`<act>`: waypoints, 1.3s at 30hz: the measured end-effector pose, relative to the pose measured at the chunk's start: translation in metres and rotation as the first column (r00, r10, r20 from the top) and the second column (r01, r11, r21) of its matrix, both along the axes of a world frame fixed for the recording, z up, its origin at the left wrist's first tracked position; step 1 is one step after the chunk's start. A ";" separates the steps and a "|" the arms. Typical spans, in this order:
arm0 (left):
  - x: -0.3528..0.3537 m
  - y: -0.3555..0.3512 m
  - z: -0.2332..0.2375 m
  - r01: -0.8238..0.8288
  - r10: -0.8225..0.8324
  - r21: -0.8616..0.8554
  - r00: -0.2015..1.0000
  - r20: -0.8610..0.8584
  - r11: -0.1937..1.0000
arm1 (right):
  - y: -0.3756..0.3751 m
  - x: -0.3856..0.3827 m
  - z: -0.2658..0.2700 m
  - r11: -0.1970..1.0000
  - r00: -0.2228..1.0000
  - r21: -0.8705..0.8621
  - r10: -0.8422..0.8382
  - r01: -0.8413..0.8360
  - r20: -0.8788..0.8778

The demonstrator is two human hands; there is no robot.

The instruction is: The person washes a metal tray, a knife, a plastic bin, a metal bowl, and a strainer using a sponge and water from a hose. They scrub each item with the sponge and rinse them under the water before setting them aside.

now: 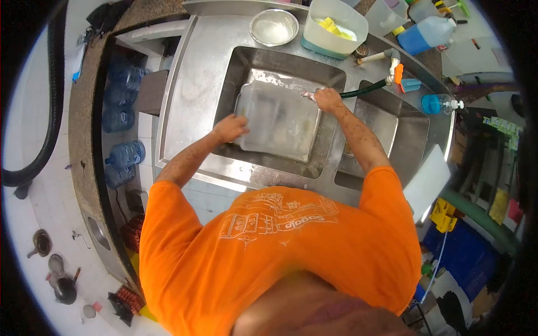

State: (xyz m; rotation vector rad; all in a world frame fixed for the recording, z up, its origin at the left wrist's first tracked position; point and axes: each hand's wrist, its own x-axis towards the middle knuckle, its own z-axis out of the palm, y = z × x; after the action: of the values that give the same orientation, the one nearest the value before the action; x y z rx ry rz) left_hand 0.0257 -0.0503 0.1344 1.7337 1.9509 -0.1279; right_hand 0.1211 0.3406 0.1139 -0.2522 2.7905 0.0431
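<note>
In the large sink [330,127], at the upper middle of the frame, lies the tub [277,123], the thing being handled. It sits flat on the bottom, probably because the walls there contain splashes. The left hand [231,129] is at its left edge, seemingly to steady it; those fingers look curled but are blurred, so I cannot tell whether they pinch the rim. The right hand [328,99] wraps its fingers around the end of the hose [365,89], pale tip pointing left over the tub, likely gripped there for aim. The hose runs right to the tap [393,68].

The tub is cloudy, see-through plastic, roughly rectangular with rounded corners. The sink is dull, brushed-looking steel, box-shaped. Behind it stand a round, shiny metal bowl [273,28] and a milky plastic bin [322,39] with a soft-looking yellow sponge [336,28], apparently within reach.
</note>
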 end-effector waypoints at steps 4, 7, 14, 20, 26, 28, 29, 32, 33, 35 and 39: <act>-0.008 0.017 0.009 0.196 -0.176 0.179 0.977 -0.123 0.964 | 0.002 0.005 0.010 0.998 0.999 -0.062 0.025 -0.023 0.028; -0.009 0.049 0.034 0.301 -0.297 0.372 0.952 -0.069 0.878 | 0.003 0.019 0.028 0.985 1.000 -0.174 0.004 -0.006 -0.011; 0.002 0.137 0.059 0.424 -0.501 0.544 0.866 -0.008 0.724 | 0.031 0.019 0.098 0.933 0.982 -0.314 -0.189 0.176 -0.010; 0.008 0.163 0.076 0.130 -0.264 0.495 0.942 0.210 0.859 | 0.048 0.031 0.137 0.901 0.977 -0.384 -0.212 0.204 0.020; 0.006 0.114 0.105 -0.507 0.399 0.419 0.858 0.323 0.753 | 0.051 0.031 0.142 0.913 0.979 -0.358 -0.200 0.196 0.028; 0.010 0.088 0.109 -0.730 0.548 0.405 0.682 0.485 0.550 | 0.051 0.029 0.145 0.897 0.975 -0.391 -0.222 0.206 0.004; 0.013 0.076 0.107 -0.731 0.549 0.399 0.680 0.485 0.553 | 0.052 0.029 0.145 0.883 0.970 -0.420 -0.242 0.211 -0.021; 0.025 0.047 0.084 -0.918 0.718 0.355 0.368 0.591 0.179 | 0.049 0.021 0.142 0.890 0.968 -0.398 -0.251 0.222 -0.022; 0.028 0.042 0.075 -0.949 0.717 0.309 0.254 0.649 0.057 | 0.048 0.018 0.139 0.889 0.960 -0.385 -0.278 0.250 -0.019; 0.035 0.036 0.046 -0.965 0.700 0.253 0.134 0.702 -0.069 | 0.046 0.012 0.118 0.917 0.965 -0.331 -0.257 0.224 -0.059; 0.046 0.038 -0.013 -0.906 0.493 0.051 -0.181 0.851 -0.421 | 0.027 0.012 0.093 0.928 0.978 -0.316 -0.209 0.199 0.003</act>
State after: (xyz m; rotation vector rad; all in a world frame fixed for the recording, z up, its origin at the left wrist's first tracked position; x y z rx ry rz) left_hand 0.0722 -0.0124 0.1212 -0.2898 2.3215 1.8992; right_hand 0.1335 0.3673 0.2072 -0.0339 2.8273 -0.4563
